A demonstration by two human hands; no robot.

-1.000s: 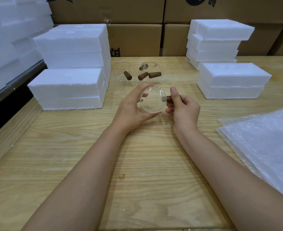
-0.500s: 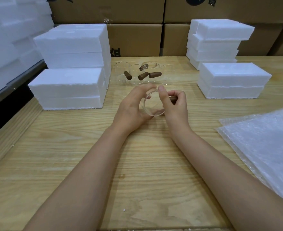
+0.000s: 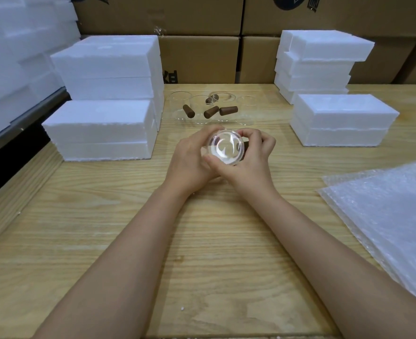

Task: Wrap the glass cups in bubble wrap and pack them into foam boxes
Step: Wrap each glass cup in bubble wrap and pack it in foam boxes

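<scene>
A clear glass cup (image 3: pixel 226 148) with a brown wooden handle is held above the middle of the wooden table, its round end turned toward me. My left hand (image 3: pixel 189 160) cups its left side. My right hand (image 3: pixel 251 160) grips its right side, thumb under the rim and fingers curled over the handle. Several more glass cups with brown handles (image 3: pixel 210 111) lie farther back. Bubble wrap sheets (image 3: pixel 385 216) are stacked at the right. White foam boxes sit at the left (image 3: pixel 99 128) and at the right (image 3: pixel 341 121).
Taller foam stacks stand at the back left (image 3: pixel 109 67) and back right (image 3: pixel 319 59). Cardboard cartons (image 3: pixel 199 57) line the wall behind the table. More foam is piled at the far left (image 3: pixel 18 57). Bare wood table (image 3: pixel 202 241) lies under my forearms.
Both hands have closed in around the cup. The cup has turned so its round end faces me, and my right hand has shifted from pinching the handle to wrapping the cup's side.
</scene>
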